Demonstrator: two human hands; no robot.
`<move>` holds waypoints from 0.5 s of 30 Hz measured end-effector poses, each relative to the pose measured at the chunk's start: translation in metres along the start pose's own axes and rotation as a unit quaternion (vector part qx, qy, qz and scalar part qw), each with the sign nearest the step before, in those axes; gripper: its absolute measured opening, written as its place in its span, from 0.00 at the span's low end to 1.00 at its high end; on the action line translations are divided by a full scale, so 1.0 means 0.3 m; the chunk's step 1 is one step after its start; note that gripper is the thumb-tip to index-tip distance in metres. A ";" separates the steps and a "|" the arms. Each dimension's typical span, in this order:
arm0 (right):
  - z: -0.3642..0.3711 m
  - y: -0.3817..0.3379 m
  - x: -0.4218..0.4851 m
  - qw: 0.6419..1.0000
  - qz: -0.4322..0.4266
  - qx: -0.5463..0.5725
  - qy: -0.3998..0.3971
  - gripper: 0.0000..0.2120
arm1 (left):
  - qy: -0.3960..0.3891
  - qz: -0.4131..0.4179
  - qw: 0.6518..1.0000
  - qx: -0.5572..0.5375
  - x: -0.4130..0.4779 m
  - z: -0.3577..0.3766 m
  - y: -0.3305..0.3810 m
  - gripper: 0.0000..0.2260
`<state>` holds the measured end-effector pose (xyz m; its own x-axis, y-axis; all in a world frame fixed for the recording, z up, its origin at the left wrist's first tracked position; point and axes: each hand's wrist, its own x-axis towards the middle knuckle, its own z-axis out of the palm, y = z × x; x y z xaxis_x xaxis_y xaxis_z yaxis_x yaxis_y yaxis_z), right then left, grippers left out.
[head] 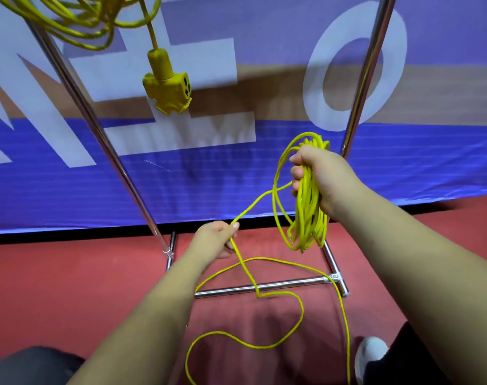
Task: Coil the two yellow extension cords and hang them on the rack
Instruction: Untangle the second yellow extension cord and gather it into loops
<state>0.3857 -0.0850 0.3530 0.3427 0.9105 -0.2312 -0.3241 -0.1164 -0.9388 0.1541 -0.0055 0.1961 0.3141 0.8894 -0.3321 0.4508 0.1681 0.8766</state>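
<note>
My right hand point(317, 176) grips a bundle of yellow cord loops point(309, 212) that hang down from my fist. From the bundle a single strand runs left and down to my left hand point(217, 240), which pinches it. Below my left hand the loose cord point(278, 343) snakes in wide curves over the red floor. A first yellow cord coil point(78, 20) hangs at the top left on the rack, its three-way socket block point(167, 90) dangling below it. The chrome rack has two uprights point(98, 134), point(367, 76) and a floor bar point(264, 287).
A blue and white printed banner point(236, 176) stands right behind the rack. The rack's right foot point(336, 270) lies on the red floor point(70, 287) under the hanging loops. My white shoe point(370, 357) shows at the bottom right, and a dark trouser leg point(28, 365) at the bottom left.
</note>
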 end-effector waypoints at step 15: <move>0.205 0.089 -0.063 0.977 0.077 -0.050 -0.191 0.06 | 0.046 -0.078 0.915 -0.393 -0.210 -0.284 0.459 0.13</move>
<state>0.3162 -0.0810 0.3479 -0.0638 0.9587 -0.2772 -0.2519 -0.2842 -0.9251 0.1251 -0.0021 0.3675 0.2100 0.8538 -0.4763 -0.2677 0.5188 0.8119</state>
